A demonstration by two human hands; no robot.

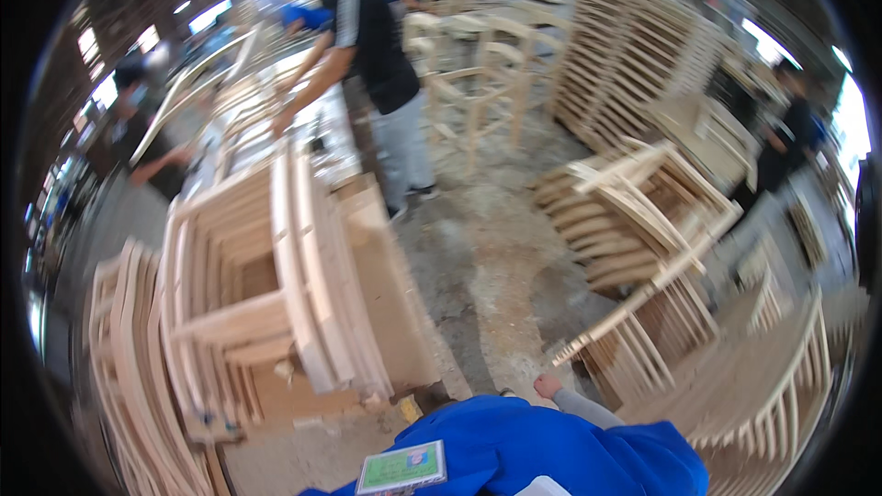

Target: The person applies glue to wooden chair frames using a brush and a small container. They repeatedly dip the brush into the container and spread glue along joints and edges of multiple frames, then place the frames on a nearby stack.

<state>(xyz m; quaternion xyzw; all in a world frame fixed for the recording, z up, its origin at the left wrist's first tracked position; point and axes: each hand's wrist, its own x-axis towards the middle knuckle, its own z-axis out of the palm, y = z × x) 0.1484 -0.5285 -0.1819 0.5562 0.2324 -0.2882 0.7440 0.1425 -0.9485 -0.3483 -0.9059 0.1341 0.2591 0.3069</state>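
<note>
My right hand (548,386) hangs low in front of my body, at the end of a grey sleeve. Its fingers look loosely curled, with nothing visible in them. Nearest to it is the lower end of a pale wooden chair frame (634,298), which tilts out from a stack on the right; a small gap seems to separate the two. My left hand is out of view. On the left, wooden frames (289,266) stand nested in a row on a brown board (390,289).
Curved wooden parts (129,349) lean at far left. Slatted chair backs (781,404) fill the lower right. Tall stacked frames (634,46) rise behind. A co-worker in black (381,55) handles parts at a bench; other people stand left and right. Concrete floor (501,266) runs between.
</note>
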